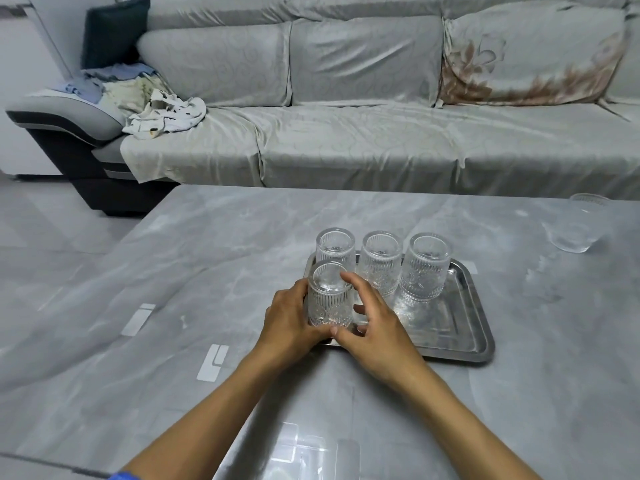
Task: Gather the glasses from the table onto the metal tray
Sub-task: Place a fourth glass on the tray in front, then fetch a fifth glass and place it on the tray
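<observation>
A metal tray lies on the grey table. Three ribbed clear glasses stand upside down along its far side: left, middle, right. At the tray's near left corner stands another upside-down glass. My left hand wraps its left side and my right hand cups its right side and base. One more glass stands upright on the table at the far right, apart from the tray.
The grey marble-look table has white tape marks to the left of the tray. A grey sofa runs behind the table, with a pile of clothes at its left end.
</observation>
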### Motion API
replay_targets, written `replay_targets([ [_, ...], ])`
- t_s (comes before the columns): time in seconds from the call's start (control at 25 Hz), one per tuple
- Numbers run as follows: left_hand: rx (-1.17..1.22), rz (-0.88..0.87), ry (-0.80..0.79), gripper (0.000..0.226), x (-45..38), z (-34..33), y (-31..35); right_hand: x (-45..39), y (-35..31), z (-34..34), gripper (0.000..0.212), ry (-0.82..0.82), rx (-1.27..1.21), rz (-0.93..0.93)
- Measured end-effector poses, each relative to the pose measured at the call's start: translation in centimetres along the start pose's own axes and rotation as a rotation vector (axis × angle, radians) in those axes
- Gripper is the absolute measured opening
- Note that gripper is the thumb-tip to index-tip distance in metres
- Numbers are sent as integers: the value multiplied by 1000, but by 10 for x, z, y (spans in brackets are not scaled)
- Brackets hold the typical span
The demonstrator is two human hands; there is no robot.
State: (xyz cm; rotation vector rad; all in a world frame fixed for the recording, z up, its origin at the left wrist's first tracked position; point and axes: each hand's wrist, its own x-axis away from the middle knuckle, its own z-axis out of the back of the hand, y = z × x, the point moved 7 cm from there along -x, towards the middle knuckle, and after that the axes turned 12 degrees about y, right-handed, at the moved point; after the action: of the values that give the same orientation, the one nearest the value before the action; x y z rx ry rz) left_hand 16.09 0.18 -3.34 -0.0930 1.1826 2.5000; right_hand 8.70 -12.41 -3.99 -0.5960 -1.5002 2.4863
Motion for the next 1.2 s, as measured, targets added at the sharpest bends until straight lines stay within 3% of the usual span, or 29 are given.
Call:
replay_targets([
  [0.08,85,-17,4,93,3,8,7,0,-5,2,80,-17,-4,-18],
  [0.16,82,-96,104,105,3,22,24,-4,-11,23,79,72,-45,-52],
  [0.24,65,-262,243,90,11,37,57,-12,-16,61,72,209,-126,-93],
  [0.32,113,-395,253,78,22,25,100,-16,-16,111,66,347,-180,-125],
  [0.52,72,-514,-51,78,47,-89,185,17,21,245,56,620,-34,-205],
  [0.68,-103,-620,-337,84,63,-204,224,69,71,360,62,797,378,-248],
  [0.8,-292,-628,-512,76,74,-265,241,91,104,427,74,804,719,-298],
  [1.0,-441,-649,-559,53,78,-296,245,82,148,500,90,752,1025,-492],
  [1.12,-427,-710,-566,50,70,-294,239,65,173,515,97,724,925,-612],
  [1.2,-408,-726,-587,50,66,-293,237,57,187,523,89,727,841,-646],
])
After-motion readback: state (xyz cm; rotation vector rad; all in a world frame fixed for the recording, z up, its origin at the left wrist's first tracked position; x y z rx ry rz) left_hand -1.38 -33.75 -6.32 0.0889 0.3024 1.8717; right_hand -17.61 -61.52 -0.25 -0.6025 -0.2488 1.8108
